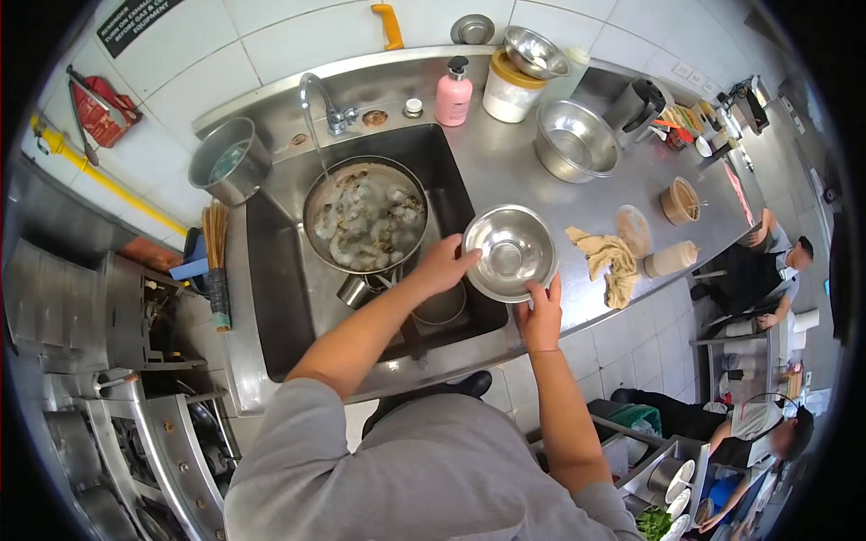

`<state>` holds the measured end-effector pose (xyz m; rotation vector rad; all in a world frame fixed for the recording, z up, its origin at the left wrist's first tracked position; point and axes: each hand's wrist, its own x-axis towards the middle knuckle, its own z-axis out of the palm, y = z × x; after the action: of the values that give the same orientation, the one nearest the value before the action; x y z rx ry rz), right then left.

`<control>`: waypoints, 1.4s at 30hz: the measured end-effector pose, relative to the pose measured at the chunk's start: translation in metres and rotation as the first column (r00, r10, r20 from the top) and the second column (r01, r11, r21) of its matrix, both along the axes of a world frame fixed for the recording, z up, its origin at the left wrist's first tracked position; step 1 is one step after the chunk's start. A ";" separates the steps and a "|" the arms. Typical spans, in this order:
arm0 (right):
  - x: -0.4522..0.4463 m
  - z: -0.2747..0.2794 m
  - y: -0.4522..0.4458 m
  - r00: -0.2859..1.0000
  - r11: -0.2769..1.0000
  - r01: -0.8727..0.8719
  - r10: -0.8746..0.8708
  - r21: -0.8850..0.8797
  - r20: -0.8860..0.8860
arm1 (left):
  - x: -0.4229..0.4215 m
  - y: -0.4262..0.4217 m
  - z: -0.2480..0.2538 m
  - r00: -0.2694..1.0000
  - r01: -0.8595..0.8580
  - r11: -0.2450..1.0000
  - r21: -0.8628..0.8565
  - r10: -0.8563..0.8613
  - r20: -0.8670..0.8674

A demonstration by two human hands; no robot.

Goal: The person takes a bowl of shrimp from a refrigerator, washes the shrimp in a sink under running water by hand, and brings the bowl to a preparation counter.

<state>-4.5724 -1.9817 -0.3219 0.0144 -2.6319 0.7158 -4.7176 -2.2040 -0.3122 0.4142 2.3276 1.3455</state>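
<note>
Both hands (445, 266) grasp a steel bowl (511, 256) — near it, a pan (309, 229) of shrimp (368, 216) in the sink (282, 298).

Restaurant-type kitchen, professional.
Long steel counter (510, 171), deep sink (290, 298), stove (135, 451), exhaust reminder sign (137, 25) on tiled wall (203, 68), two co-workers (778, 278) in black caps off right.

A pink plastic bottle with a black pump (454, 99) stands on the stainless-steel counter (510, 171) beside a round white yellow-rimmed tub (508, 101); a crumpled tan cloth (610, 257) lies near a cream plastic squeeze bottle (672, 259); a yellow pipe (126, 192) runs along the white tiled wall (207, 54)
</note>
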 end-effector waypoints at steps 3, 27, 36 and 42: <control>0.007 -0.008 0.010 0.991 0.990 0.132 -0.133 -0.054 -0.017 | -0.043 -0.041 0.002 0.934 -0.060 0.996 0.062 0.078 -0.348; 0.014 -0.021 0.009 0.969 0.954 0.225 -0.241 -0.200 -0.059 | -0.140 -0.134 -0.066 0.932 -0.204 0.555 -0.807 -0.142 -0.333; 0.015 -0.020 0.010 0.972 0.957 0.200 -0.221 -0.209 -0.079 | -0.199 -0.184 -0.063 0.953 -0.290 0.850 -0.440 0.300 -0.048; 0.015 -0.021 0.008 0.972 0.943 0.221 -0.234 -0.249 -0.022 | -0.215 -0.220 -0.070 0.921 -0.363 0.932 0.008 0.357 0.156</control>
<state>-4.5570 -1.9736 -0.3431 -0.3329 -2.4253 0.9379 -4.9324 -2.4237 -0.3821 -0.1151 2.3279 1.5255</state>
